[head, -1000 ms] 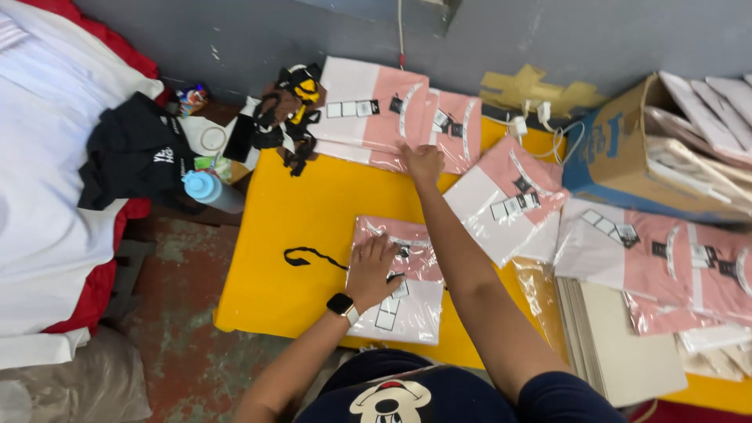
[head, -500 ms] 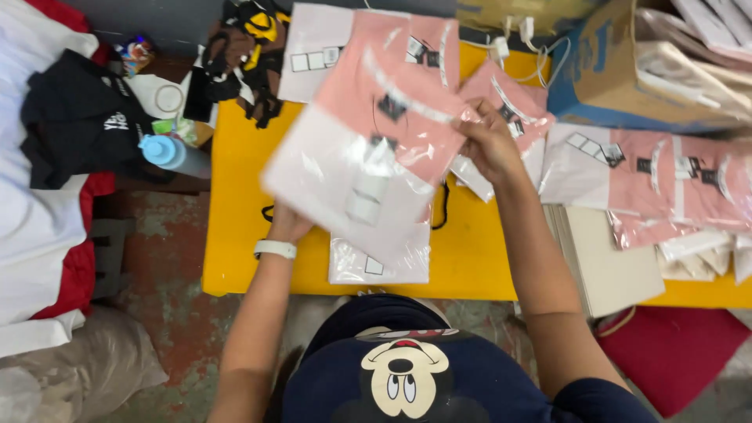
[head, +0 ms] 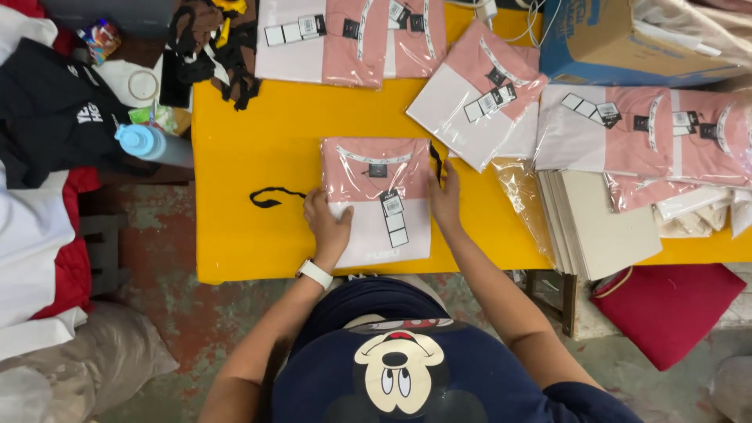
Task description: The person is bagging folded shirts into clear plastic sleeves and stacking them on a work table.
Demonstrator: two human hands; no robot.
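— Where is the shirt (head: 377,200) right now?

— Flat on the yellow table (head: 235,157), right in front of me, collar end away from me, pink half up top and white half near my body. It is in a clear bag with a hang tag on the front.

— And your hands?

— My left hand (head: 327,223) lies open on the shirt's left edge, fingers spread, palm down. My right hand (head: 445,196) is open too, flat along the right edge. Neither one is gripping anything; both just press and frame the pack.

— So how do you do this bit well?

— I judge I am squaring the pack up. Best to keep both palms flat and push inward evenly, so the bag does not wrinkle or slide on the smooth tabletop. I would keep the sides parallel to the table's front edge.

— Anything in the way?

— A black strap (head: 274,196) lies just left of my left hand, apart from the shirt; I should not drag it under. Another bagged shirt (head: 478,98) sits tilted just beyond my right hand, near but not overlapping, so I keep clear of its corner
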